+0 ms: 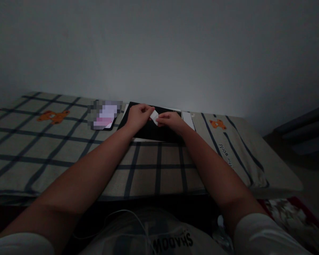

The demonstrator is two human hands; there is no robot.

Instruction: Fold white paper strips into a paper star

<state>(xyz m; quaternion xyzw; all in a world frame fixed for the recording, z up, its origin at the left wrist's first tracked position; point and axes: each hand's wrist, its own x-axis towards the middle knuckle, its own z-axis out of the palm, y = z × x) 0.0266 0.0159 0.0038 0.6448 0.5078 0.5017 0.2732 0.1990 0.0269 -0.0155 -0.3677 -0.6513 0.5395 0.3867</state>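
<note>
Head view: a pale wall [159, 53] closes off the far side of the checked, cloth-covered desk [145, 156], where orange bear prints [54, 117] show towards both ends. A smartphone [107, 115] with a lit, partly pixelated screen lies to my left, near a black sheet [149, 132] that rests over white sheets [188, 119]. A white cable [126, 210] loops below, by my lap. My forearms [90, 170] stretch forward and converge; my hands hide parts of the black sheet. Above it, my left hand [138, 116] and right hand [172, 121] turn inward, the fingers of both pinching one small white paper piece [154, 116] between them; whether it is folded, I cannot tell.
</note>
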